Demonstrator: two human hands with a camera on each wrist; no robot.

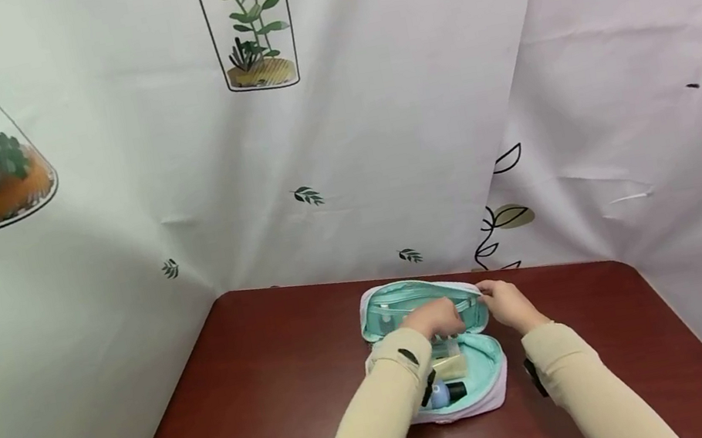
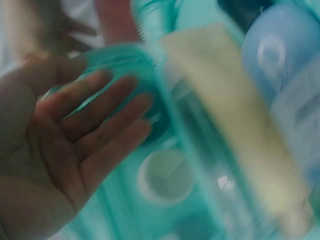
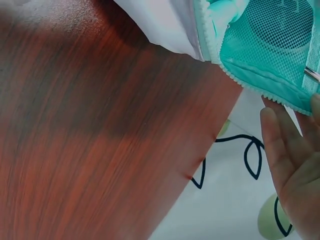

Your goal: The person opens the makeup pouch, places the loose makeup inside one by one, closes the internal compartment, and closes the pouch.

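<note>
Gaping wide, the pouch [image 1: 487, 365] has its lid half [image 1: 476, 319] on the far side and its filled half toward the person, each longer from left to right. In the near half lie a pale yellow container [image 1: 450, 368] and a blue bottle [image 1: 439, 394] (its black cap [image 1: 456, 390] turned rightward). What matters most, I judge, is that the lid half lies under the left hand [image 1: 437, 319] and leftward of the right hand [image 1: 510, 306]. The left, nearer the contents, has its fingers loosely extended with nothing visibly held; whether the fingertips touch the lining I cannot tell. The right, at the far right corner, appears to pinch the zippered rim. Around all this spreads the reddish table [image 1: 268, 390], with a printed cloth backdrop [image 1: 377, 128] beyond.
</note>
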